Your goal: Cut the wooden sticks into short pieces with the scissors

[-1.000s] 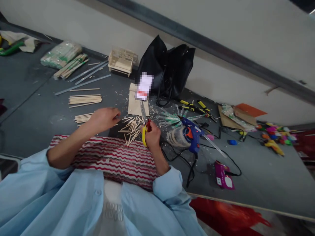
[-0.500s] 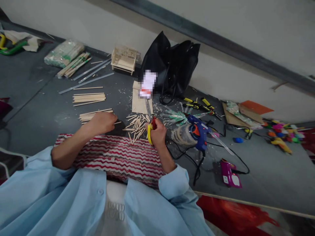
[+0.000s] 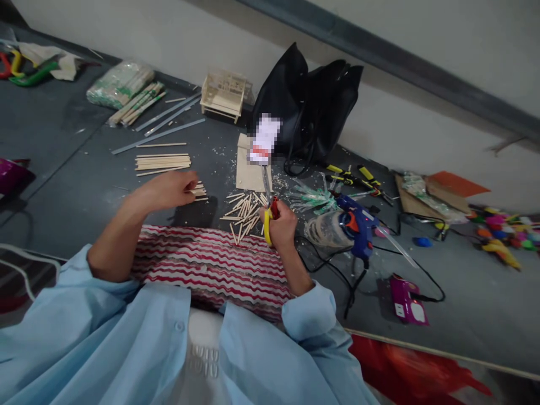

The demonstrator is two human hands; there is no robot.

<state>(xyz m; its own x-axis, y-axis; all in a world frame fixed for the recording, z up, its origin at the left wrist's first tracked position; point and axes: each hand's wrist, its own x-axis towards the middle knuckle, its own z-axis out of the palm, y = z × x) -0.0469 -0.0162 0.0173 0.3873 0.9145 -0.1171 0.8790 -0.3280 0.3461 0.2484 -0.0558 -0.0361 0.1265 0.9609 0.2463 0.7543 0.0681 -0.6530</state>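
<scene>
My left hand (image 3: 171, 189) hovers over or rests on a small pile of thin wooden sticks (image 3: 199, 192), covering most of it. Its fingers are curled together, and whether a stick is between them is hidden. In my right hand (image 3: 283, 223) is a pair of scissors (image 3: 267, 226) with yellow and red handles, its blades pointing away from me. Just left of the scissors lies a loose heap of short cut sticks (image 3: 243, 212). Farther off, longer sticks (image 3: 162, 162) lie side by side in a neat row.
A blue glue gun (image 3: 358, 225) rests on a clear jar (image 3: 327, 229) at right, its cable trailing. Behind are a black bag (image 3: 312, 107), a phone (image 3: 265, 138) on a beige sheet (image 3: 248, 174) and a small wooden model (image 3: 223, 97). A striped cloth (image 3: 211, 270) lies before me.
My left hand has moved forward over the stick pile, and the stick end that stuck out past its fingers no longer shows there. My right hand still holds the scissors. The view has shifted slightly.
</scene>
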